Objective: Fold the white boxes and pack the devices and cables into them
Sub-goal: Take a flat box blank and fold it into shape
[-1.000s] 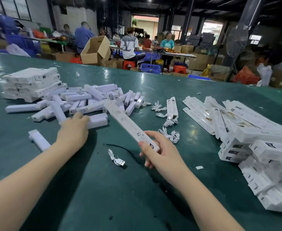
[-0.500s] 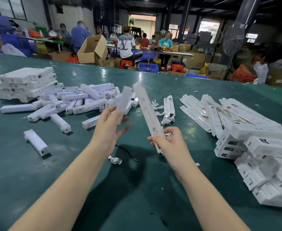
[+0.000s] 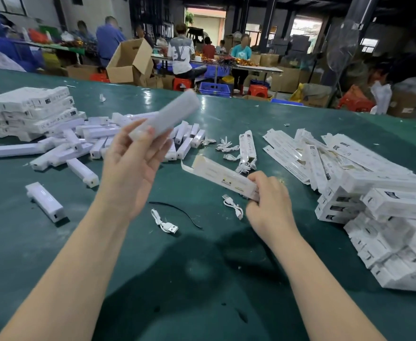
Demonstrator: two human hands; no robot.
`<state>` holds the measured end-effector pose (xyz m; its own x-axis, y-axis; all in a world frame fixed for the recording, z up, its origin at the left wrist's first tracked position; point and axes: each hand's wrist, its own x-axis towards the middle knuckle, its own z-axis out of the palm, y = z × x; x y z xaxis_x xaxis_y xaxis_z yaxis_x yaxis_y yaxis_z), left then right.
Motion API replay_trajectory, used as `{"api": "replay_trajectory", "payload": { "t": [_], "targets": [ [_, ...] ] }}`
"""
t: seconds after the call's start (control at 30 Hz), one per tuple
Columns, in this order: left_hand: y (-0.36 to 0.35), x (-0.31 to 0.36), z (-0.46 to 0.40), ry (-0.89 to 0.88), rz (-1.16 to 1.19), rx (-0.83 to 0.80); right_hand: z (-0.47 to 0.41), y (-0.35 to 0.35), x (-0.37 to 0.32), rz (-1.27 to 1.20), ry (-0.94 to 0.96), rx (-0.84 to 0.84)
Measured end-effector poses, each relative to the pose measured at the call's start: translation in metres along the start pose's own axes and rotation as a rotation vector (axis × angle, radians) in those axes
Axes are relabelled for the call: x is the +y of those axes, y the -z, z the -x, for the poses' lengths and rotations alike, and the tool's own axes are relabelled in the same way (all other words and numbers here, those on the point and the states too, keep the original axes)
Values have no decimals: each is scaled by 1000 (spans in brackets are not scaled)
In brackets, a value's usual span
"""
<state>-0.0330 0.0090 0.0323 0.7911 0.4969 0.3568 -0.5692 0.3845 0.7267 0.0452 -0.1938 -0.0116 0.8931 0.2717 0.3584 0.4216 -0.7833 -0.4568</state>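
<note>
My left hand [image 3: 133,166] holds a long white device [image 3: 170,114] raised above the table, its image blurred by motion, gripped by its near end between thumb and fingers. My right hand [image 3: 268,200] grips the near end of a slim white box [image 3: 216,175], which lies low and points to the far left with an open flap at its far end. Two coiled white cables lie on the green table: one [image 3: 165,221] between my arms, the other [image 3: 234,205] just left of my right hand.
Loose white devices [image 3: 84,146] are heaped at the left, beside a stack of closed boxes [image 3: 27,112]. Flat unfolded boxes [image 3: 307,153] and packed boxes [image 3: 393,225] pile up on the right. Bundled cables [image 3: 241,156] lie at the centre, a black tie [image 3: 177,210] nearer. People work at far tables.
My left hand picked a device from the heap and lifted it higher. My right hand swung the box from upright down to a low tilt, its far end pointing left.
</note>
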Motion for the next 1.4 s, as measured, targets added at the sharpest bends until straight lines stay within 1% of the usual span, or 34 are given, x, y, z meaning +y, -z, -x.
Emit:
{"api": "replay_trajectory", "payload": {
  "t": [0.03, 0.1, 0.17, 0.3, 0.47, 0.53, 0.67, 0.8, 0.87, 0.93, 1.03, 1.17, 1.27, 1.4],
  "targets": [
    [-3, -4, 3, -10, -75, -42, 0, -1, 0, 16, 14, 13],
    [-8, -10, 8, -53, -310, -83, -2, -2, 1, 20, 5, 46],
    [-8, -13, 11, -76, -450, -72, -3, -2, 3, 16, -25, 79],
    [-2, -10, 9, -117, -506, 16, -2, -1, 8, -18, -41, 173],
    [1, -9, 8, -165, -625, -3, -3, 0, 10, 23, -31, 211],
    [1, -9, 8, -193, -608, -4, -3, 0, 11, 34, -47, 223],
    [0, -8, 7, -246, -494, -2, -4, 1, 12, 36, -76, 229],
    [-1, -6, 8, -276, -368, 11, -4, 0, 13, 89, -77, 230],
    [-1, -4, 7, -270, -268, 26, -4, 0, 13, 113, -72, 232],
    [-1, -3, 7, -240, -223, 30, -4, -1, 12, 118, -71, 238],
    [-4, -6, 9, -208, -310, 26, -4, -1, 13, 138, -72, 242],
    [-6, -7, 11, -223, -448, 9, -4, 1, 13, 133, -82, 251],
    [-6, -6, 12, -231, -474, 0, -4, 1, 13, 135, -90, 255],
    [-7, -7, 14, -193, -477, -6, -4, 1, 14, 128, -98, 281]
  ]
}}
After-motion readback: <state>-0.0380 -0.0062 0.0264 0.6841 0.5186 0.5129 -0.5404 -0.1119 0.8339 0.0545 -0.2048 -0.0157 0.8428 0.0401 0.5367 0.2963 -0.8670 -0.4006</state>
